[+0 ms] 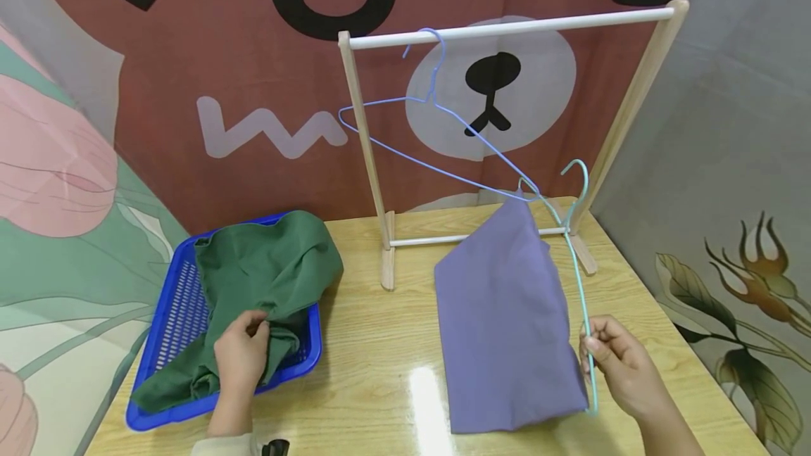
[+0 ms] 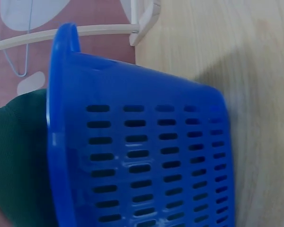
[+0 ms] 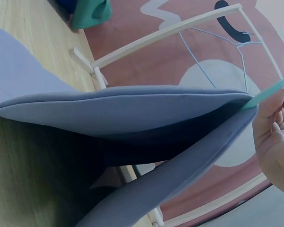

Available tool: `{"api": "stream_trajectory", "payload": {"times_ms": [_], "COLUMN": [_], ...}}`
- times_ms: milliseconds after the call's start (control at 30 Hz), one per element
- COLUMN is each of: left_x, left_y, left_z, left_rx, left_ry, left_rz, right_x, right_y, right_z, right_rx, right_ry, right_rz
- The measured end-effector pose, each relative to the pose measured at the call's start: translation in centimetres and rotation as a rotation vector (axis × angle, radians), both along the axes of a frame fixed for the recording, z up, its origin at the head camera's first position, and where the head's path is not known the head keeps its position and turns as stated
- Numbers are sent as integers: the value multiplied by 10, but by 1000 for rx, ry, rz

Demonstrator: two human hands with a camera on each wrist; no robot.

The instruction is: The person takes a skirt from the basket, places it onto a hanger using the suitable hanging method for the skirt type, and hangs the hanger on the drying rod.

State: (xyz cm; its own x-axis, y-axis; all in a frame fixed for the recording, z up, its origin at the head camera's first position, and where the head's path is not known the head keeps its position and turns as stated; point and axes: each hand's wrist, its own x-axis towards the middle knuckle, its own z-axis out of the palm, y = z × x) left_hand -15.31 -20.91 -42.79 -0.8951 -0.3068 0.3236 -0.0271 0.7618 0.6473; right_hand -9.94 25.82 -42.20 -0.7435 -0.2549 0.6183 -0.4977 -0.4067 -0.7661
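Observation:
My right hand [image 1: 624, 364] pinches a mint-green clothes hanger [image 1: 578, 266] by one side, fingers and thumb around the wire. A purple cloth [image 1: 507, 322] hangs folded over the hanger's long bar, its lower edge at the table. In the right wrist view the purple cloth [image 3: 132, 111] gapes between its two layers, close to the right hand [image 3: 277, 137]. On the left, my left hand [image 1: 242, 350] grips a bunched green cloth [image 1: 266, 266] inside a blue plastic basket [image 1: 171, 301]; the cloth hides some fingertips. The basket's slotted wall [image 2: 142, 156] fills much of the left wrist view.
Behind the purple cloth stands a small clothes rack with a white top rail [image 1: 538, 24] and wooden posts [image 1: 366, 139]. A lavender-blue hanger [image 1: 443, 108] hangs from that rail. A patterned bear backdrop [image 1: 253, 69] covers the back, above the wooden table [image 1: 374, 350].

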Motion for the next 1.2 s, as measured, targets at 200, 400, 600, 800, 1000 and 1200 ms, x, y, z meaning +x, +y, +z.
{"api": "stream_trajectory", "payload": {"times_ms": [200,400,600,800,1000,1200], "left_x": [0,0,-1,-1,0,1], "left_y": [2,4,7,9,13,18], "left_z": [6,13,20,25,29,34], "left_rx": [68,147,269,390,469,523], "left_ry": [12,-34,-59,-41,23,81], "left_rz": [48,82,122,134,130,139], "right_x": [-5,-9,-9,-11,-15,-21], "right_y": [3,5,5,6,9,9], "right_z": [4,9,17,23,28,31], "right_rx": [6,-18,42,63,43,-20], "right_ry": [3,-10,-54,-66,-73,-49], "right_rz": [12,38,-4,-27,-15,36]}}
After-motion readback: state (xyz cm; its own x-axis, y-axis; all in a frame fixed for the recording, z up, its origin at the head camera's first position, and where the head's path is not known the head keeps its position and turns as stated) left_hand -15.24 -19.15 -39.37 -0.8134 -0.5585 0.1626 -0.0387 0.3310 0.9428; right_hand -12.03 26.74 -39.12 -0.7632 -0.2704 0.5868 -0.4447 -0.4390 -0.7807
